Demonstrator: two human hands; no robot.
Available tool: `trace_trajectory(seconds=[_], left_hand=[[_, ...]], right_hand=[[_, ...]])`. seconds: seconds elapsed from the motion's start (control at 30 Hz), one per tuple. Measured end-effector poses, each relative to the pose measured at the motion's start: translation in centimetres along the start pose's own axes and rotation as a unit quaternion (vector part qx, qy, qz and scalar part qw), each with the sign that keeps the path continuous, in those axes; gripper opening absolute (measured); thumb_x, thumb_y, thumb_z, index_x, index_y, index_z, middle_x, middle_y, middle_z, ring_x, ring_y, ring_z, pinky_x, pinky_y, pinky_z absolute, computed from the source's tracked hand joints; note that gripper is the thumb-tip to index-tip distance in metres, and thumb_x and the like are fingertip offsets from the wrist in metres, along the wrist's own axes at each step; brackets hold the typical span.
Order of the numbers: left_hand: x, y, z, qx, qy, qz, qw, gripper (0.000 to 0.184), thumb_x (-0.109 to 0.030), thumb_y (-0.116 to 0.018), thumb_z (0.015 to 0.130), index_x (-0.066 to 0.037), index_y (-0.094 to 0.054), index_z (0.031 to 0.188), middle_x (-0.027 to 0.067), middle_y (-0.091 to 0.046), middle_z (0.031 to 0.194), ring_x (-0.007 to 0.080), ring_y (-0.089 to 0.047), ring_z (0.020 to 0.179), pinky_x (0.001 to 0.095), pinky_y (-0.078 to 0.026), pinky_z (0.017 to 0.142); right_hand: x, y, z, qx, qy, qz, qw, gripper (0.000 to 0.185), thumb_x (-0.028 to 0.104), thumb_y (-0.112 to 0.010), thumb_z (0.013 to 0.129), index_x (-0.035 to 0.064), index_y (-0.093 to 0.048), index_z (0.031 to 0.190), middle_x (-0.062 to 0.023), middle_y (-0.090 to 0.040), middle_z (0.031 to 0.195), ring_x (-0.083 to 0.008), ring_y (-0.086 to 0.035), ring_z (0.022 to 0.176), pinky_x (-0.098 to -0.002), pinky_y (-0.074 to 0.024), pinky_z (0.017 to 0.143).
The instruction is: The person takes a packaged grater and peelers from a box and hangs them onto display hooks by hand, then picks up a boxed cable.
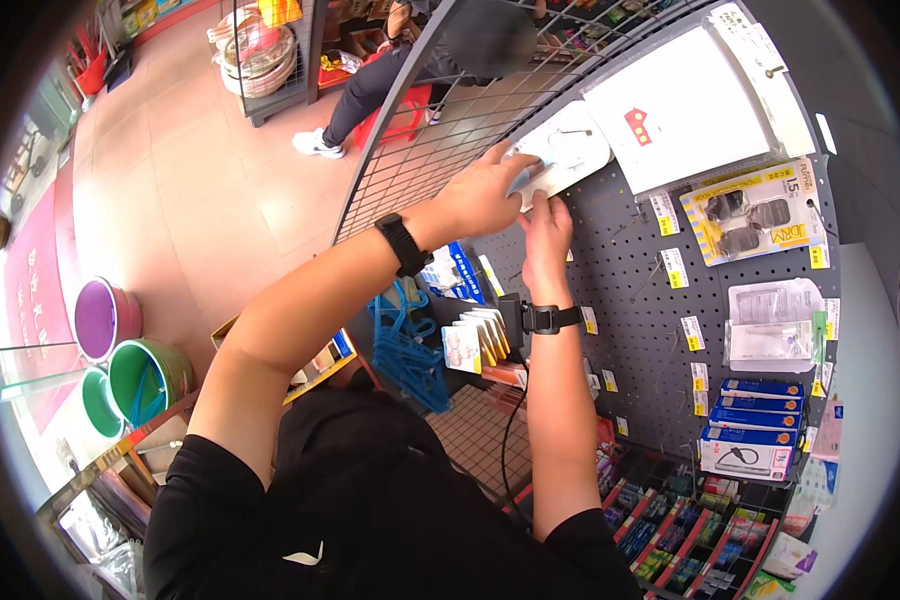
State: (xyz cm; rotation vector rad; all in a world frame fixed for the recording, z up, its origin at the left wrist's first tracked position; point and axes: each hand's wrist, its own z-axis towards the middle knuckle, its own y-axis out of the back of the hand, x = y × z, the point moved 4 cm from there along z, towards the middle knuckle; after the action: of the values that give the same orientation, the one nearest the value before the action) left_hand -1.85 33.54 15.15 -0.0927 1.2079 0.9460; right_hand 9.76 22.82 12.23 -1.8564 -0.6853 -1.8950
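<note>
My left hand (485, 190), with a black watch on its wrist, reaches to a white package (570, 148) hanging on the dark pegboard (620, 290). Its fingers are bent over the package's lower left part, beside something bluish. Just below, my right hand (547, 235) has its fingertips raised against the package's bottom edge. A black device is strapped at the right wrist. Whether either hand pinches the package is hard to make out. A large white packet (685, 105) with a red print hangs to the right of it.
Blue hangers (407, 345) and small boxed packs (480, 340) hang below the hands. A black grid panel (410, 120) rises at the left, with a seated person (370, 90) beyond. Blue boxes (755, 425) hang at the lower right. Colourful buckets (148, 375) stand at the left.
</note>
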Motion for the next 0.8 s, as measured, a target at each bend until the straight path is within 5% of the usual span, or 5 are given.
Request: trace_trajectory(seconds=[0.13, 0.17, 0.23, 0.5, 0.8], left_hand=[[1.1, 0.2, -2.9, 0.012, 0.027, -0.023, 0.999, 0.044, -0.013, -0.061, 0.088, -0.011, -0.058, 0.132, 0.0225, -0.054, 0.134, 0.0405, -0.061, 0.113, 0.0461, -0.050, 0.097], [1.3, 0.5, -4.3, 0.063, 0.073, -0.013, 0.995, 0.039, -0.014, -0.060, 0.089, -0.010, -0.061, 0.127, 0.0227, -0.060, 0.127, 0.0392, -0.063, 0.109, 0.0454, -0.052, 0.093], [4.4, -0.4, -8.2, 0.084, 0.057, -0.031, 0.994, 0.034, -0.017, -0.060, 0.090, -0.008, -0.064, 0.122, 0.0215, -0.067, 0.113, 0.0366, -0.066, 0.103, 0.0440, -0.053, 0.089], [17.9, -0.4, -35.2, 0.231, 0.369, 0.048, 0.899, 0.032, -0.027, -0.057, 0.091, -0.005, -0.066, 0.112, 0.0187, -0.072, 0.102, 0.0375, -0.068, 0.097, 0.0473, -0.053, 0.086], [21.0, 5.6, -52.2, 0.032, 0.543, 0.099, 0.834, 0.027, -0.020, -0.060, 0.086, -0.003, -0.071, 0.104, 0.0200, -0.071, 0.098, 0.0373, -0.068, 0.096, 0.0449, -0.053, 0.084]], right_hand=[[-1.1, 0.6, -1.2, 0.026, 0.095, -0.101, 0.990, 0.043, 0.013, -0.055, 0.102, -0.0015, -0.049, 0.141, -0.0133, -0.056, 0.140, -0.0204, -0.051, 0.128, -0.0377, -0.0383, 0.110], [-2.4, 1.6, -2.3, -0.067, 0.104, -0.165, 0.978, 0.049, 0.013, -0.061, 0.098, -0.0033, -0.046, 0.142, -0.0181, -0.057, 0.138, -0.0260, -0.054, 0.129, -0.0339, -0.0417, 0.107], [-2.7, 1.5, -5.0, -0.052, 0.103, -0.103, 0.988, 0.044, 0.010, -0.060, 0.099, -0.0033, -0.049, 0.139, -0.0182, -0.056, 0.138, -0.0251, -0.054, 0.127, -0.0353, -0.0427, 0.107], [-13.3, 1.7, -18.2, 0.167, -0.143, -0.126, 0.967, 0.022, 0.011, -0.057, 0.103, -0.0006, -0.064, 0.119, -0.0058, -0.068, 0.105, -0.0112, -0.063, 0.091, -0.0247, -0.0497, 0.082], [-17.5, 2.2, -26.8, 0.288, -0.222, -0.209, 0.908, 0.023, 0.011, -0.056, 0.102, -0.0011, -0.063, 0.120, -0.0073, -0.069, 0.106, -0.0109, -0.062, 0.092, -0.0246, -0.0495, 0.084]])
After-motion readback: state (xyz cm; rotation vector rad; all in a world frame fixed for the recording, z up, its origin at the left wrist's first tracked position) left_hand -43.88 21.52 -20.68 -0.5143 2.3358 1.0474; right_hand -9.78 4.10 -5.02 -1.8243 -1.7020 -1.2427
